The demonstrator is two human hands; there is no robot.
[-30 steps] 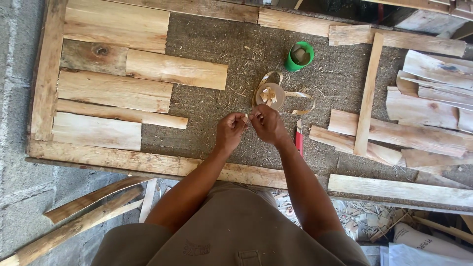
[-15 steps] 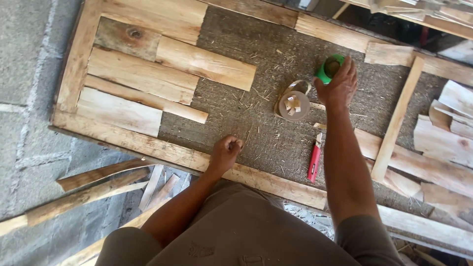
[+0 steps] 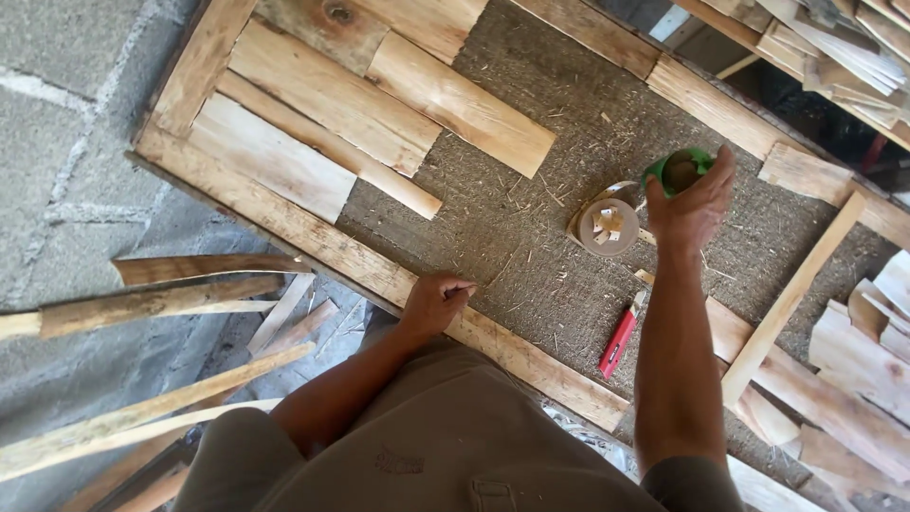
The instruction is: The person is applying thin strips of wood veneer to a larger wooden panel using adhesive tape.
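The right hand, which a second ago pinched something small beside the left, now closes around the green cup, lifting or tilting it. Just left of that grip sits the tape roll; the red cutter lies below. The left hand, curled shut, has dropped onto the frame; whether it holds anything is unclear.

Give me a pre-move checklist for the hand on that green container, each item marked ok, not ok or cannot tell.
1. Right hand grips the green container: ok, fingers wrap its rim.
2. Container lifted off the fibre board: cannot tell from above.
3. Container contents: cannot tell, only a brownish inside shows.
4. Left hand braced: ok, closed fist rests on the wooden frame edge.
5. Tape roll apart from the container: ok, it lies just beside it, not under the hand.
6. Red-handled tool out of the way: ok, it lies beside the right forearm.
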